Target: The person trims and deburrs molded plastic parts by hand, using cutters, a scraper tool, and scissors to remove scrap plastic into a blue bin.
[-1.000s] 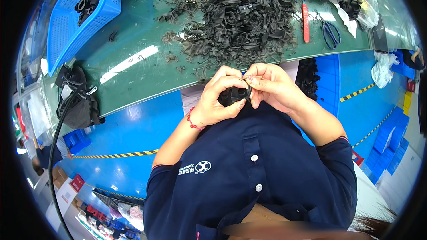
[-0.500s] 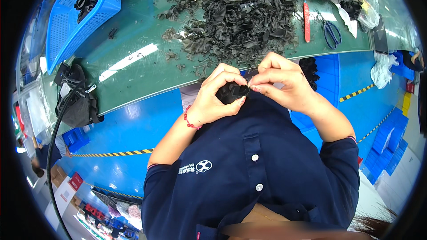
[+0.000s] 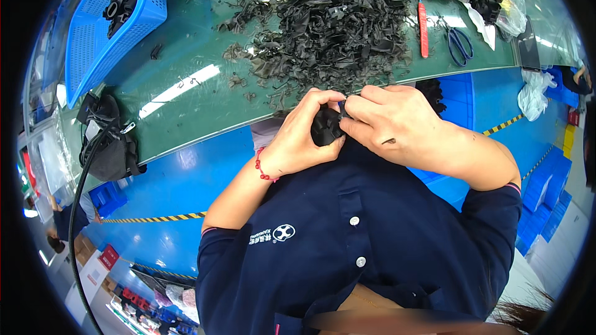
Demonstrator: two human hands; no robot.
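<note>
Black molded part sits between the two hands, in front of the dark blue shirt and close to the table's near edge, with the left hand curled around it, thumb and fingers gripping, and the right hand pinching at its right side. A red bracelet circles the left wrist. Beyond the hands, a pile of black scraps spreads over the green table, flanked by a blue basket on the left and, on the right, a red tool beside blue-handled scissors.
</note>
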